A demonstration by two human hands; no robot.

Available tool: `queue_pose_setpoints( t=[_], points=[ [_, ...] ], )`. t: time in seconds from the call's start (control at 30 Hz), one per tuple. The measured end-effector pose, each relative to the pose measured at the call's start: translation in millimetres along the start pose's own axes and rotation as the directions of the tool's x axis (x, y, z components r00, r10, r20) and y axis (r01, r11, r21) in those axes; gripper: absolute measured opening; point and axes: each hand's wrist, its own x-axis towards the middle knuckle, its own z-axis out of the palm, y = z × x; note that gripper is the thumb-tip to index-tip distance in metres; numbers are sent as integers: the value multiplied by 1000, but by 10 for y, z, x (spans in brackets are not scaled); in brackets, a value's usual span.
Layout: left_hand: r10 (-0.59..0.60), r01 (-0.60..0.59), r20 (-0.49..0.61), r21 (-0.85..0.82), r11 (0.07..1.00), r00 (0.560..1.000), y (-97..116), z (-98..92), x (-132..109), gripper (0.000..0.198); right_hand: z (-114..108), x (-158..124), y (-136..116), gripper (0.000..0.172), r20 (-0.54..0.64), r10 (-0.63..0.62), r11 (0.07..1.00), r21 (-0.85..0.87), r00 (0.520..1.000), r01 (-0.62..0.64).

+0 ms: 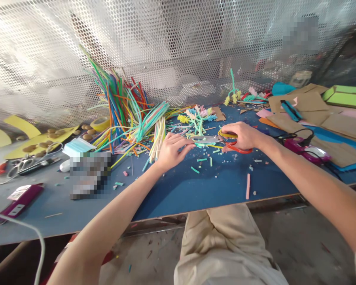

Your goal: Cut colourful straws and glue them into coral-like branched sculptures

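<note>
My R hand (pixel 243 135) clamped on red-handled scissors (pixel 208 139), blades toward L hand (pixel 172 150), fingers curled by tip, can't tell if holding anything. Straw pile (pixel 127 114) behind on bench (pixel 178 194).

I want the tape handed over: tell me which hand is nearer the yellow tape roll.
Left. The left hand sits right of the yellow tape roll, beyond the straw pile; the right hand, gripping the scissors, is even farther right.

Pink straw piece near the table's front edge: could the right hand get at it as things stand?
Probably yes: the pink straw piece lies on bare table near the right hand, with only small scraps between. But that hand grips the scissors.
</note>
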Motion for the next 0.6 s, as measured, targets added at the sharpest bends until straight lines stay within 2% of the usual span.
queue_pose_setpoints(
  t=[0.23,0.37,0.47,0.53,0.6],
  points=[
    [-32,32,10,4,999,999,38,3,13,39,23,-6,24,58,9,-23,996,-85,1000,24],
    [-31,31,-15,21,999,999,22,7,14,36,14,-8,23,61,-62,28,991,-128,998,-35],
    [-9,11,-30,73,997,1000,-3,3,8,30,29,16,13,60,-187,145,976,-136,972,-171],
    [0,2,-16,112,994,1000,-22,4,1,27,67,50,5,56,-267,272,935,-154,925,-319],
    [-2,1,6,143,990,1000,-40,13,-5,24,128,93,21,49,-295,397,868,-188,869,-460]
  ],
)
